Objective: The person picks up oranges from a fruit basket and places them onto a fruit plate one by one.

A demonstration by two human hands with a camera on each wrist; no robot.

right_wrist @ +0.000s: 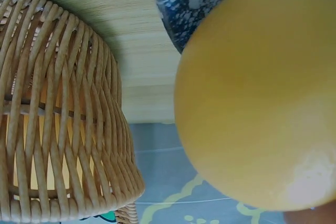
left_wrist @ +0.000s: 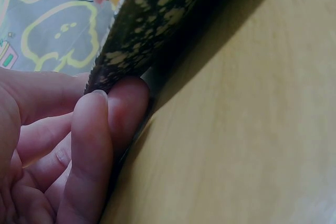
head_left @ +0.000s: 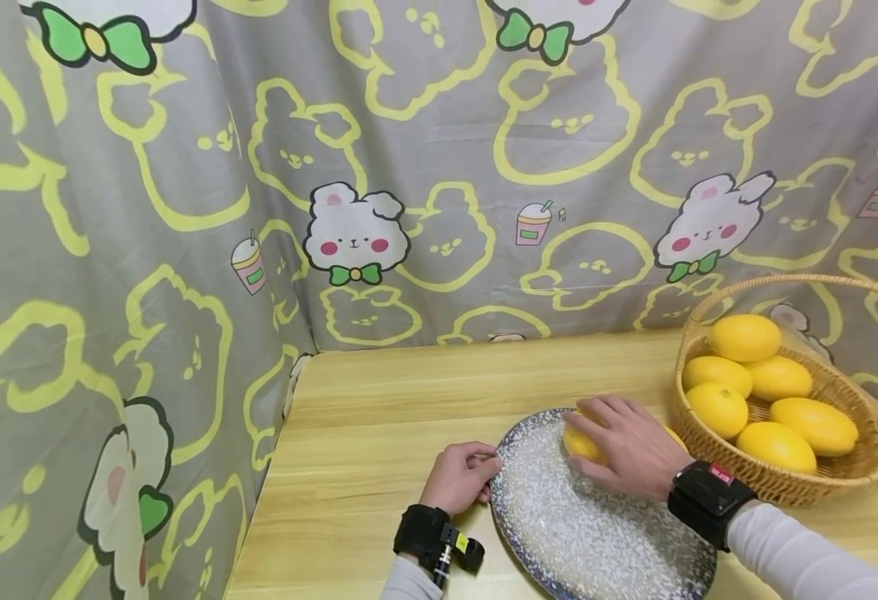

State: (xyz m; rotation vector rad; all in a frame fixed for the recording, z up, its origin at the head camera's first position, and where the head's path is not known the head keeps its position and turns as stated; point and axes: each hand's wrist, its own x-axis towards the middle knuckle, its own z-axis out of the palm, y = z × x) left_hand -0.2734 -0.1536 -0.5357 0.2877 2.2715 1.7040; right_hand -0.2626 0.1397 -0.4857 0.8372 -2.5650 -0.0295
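Observation:
A blue-and-white speckled plate [head_left: 581,533] lies on the wooden table. My right hand [head_left: 622,446] grips a yellow mango [head_left: 583,444] that sits on the plate's far part; the right wrist view shows the mango [right_wrist: 257,93] close up over the plate rim [right_wrist: 184,3]. My left hand [head_left: 459,477] holds the plate's left rim, fingers [left_wrist: 89,145] curled against the dark edge of the plate [left_wrist: 152,30].
A wicker basket [head_left: 821,483] with a handle stands at the right and holds several yellow mangoes [head_left: 745,337]; its woven wall [right_wrist: 58,124] is close to the plate. A grey cartoon-print cloth [head_left: 408,167] hangs behind and to the left. Bare table [head_left: 378,408] lies left of the plate.

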